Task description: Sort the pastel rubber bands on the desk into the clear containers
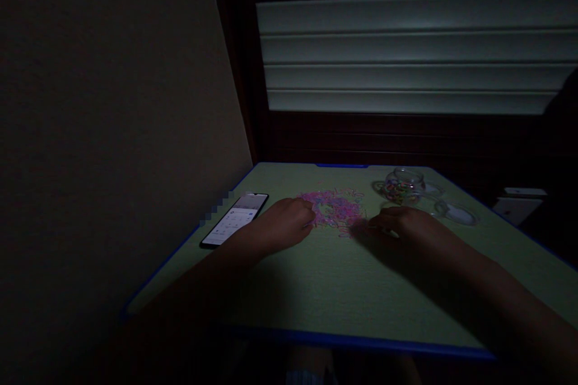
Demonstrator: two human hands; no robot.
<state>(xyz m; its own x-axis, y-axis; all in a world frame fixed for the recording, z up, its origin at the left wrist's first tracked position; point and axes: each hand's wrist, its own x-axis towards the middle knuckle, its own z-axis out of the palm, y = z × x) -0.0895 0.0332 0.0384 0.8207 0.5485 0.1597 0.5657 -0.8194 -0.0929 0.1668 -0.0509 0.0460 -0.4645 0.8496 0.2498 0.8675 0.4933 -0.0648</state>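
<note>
A loose pile of small, thin pink and purple loops [345,207], which look like rubber bands, lies spread on the green tabletop [343,289]. My left hand [291,221] is closed at the left edge of the pile, its fingertips hidden or too dark to make out. On the other side, my right hand [397,222] has its fingers bent and drawn together by the lower right of the pile. Dim light and blur hide what is between those fingertips. Behind my right hand stands a round clear jar [403,187] with small multicoloured pieces in it.
A phone [235,221] with a lit screen lies beside my left forearm. Clear round lids [458,213] rest right of the jar. The table has a blue edge [361,340]; a wall [135,102] rises at left. White boxes [519,204] sit beyond the right edge.
</note>
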